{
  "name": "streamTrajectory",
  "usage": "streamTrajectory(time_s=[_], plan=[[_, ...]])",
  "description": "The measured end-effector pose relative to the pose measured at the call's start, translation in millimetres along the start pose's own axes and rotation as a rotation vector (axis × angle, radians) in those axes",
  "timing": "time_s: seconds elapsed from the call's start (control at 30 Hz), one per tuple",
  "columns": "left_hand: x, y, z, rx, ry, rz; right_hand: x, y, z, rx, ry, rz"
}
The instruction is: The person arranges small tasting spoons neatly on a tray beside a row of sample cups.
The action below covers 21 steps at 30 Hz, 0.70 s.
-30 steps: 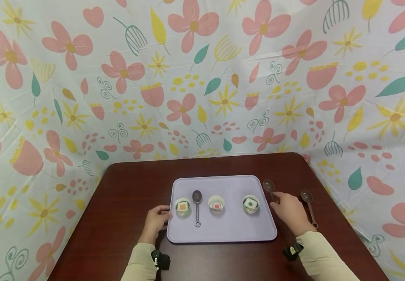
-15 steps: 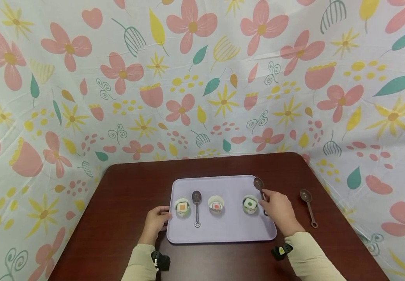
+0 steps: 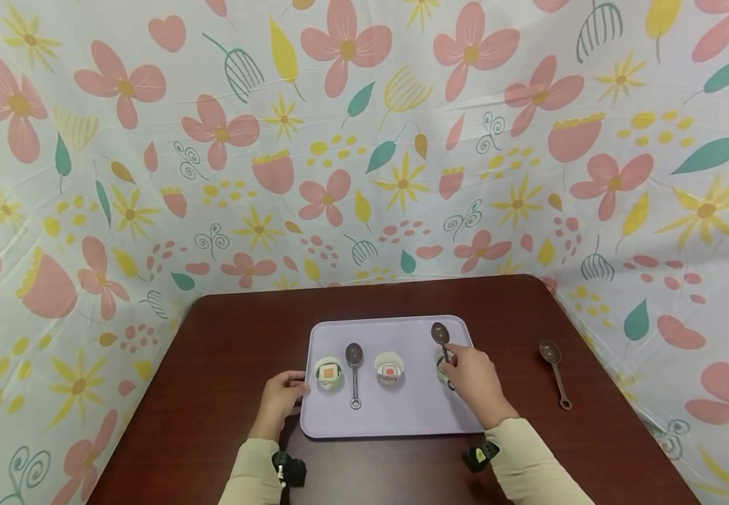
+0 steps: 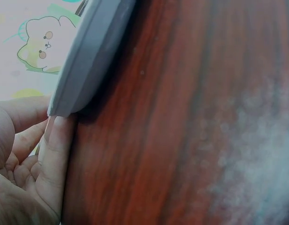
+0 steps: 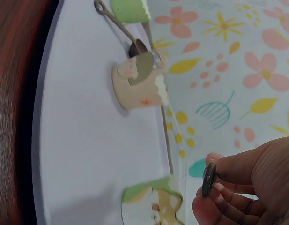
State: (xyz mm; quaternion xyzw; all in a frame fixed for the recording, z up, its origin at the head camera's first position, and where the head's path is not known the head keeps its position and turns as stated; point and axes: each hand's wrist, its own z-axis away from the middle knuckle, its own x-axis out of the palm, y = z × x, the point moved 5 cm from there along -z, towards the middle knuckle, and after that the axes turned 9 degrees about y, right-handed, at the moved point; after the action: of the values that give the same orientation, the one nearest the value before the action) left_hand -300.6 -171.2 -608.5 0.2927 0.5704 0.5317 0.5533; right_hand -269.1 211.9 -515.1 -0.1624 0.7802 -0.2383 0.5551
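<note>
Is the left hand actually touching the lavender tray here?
Touching. The left wrist view shows the left hand gripping the lavender tray at its edge, with no gap between.

Behind the table (image 3: 231, 344) and along both its sides, a white cloth (image 3: 364, 158) is hung, its surface crossed by faint creases and printed with pink flowers (image 3: 348, 50), yellow starbursts (image 3: 404, 184), green leaves (image 3: 382, 156), pink hearts (image 3: 167, 34) and thin green curls (image 3: 214, 240). The table is finished in dark reddish brown, its two far corners are rounded, and its streaked grain is shown close up in the left wrist view, where a pale, hazy sheen (image 4: 266, 154) is spread over the right part of the surface. A greyish gleam (image 3: 377, 470) is also cast across its near middle.
</note>
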Motion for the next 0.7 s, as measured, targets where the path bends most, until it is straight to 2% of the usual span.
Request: streamTrajectory(time_s=[0.3,0.53,0.7], plan=[[0.0,-3.1,-2.2,0.007,0.004,0.000,16.4,-15.8,1.8,-0.041,0.030,0.026],[0.0,-3.6,-3.2,0.010,0.003,0.007,28.4,-19.1,4.6,-0.039,0.047,0.047],[0.3,-4.2,-3.4,0.011,-0.002,0.010,41.8,-19.8,6.8,-0.082,0.036,0.091]])
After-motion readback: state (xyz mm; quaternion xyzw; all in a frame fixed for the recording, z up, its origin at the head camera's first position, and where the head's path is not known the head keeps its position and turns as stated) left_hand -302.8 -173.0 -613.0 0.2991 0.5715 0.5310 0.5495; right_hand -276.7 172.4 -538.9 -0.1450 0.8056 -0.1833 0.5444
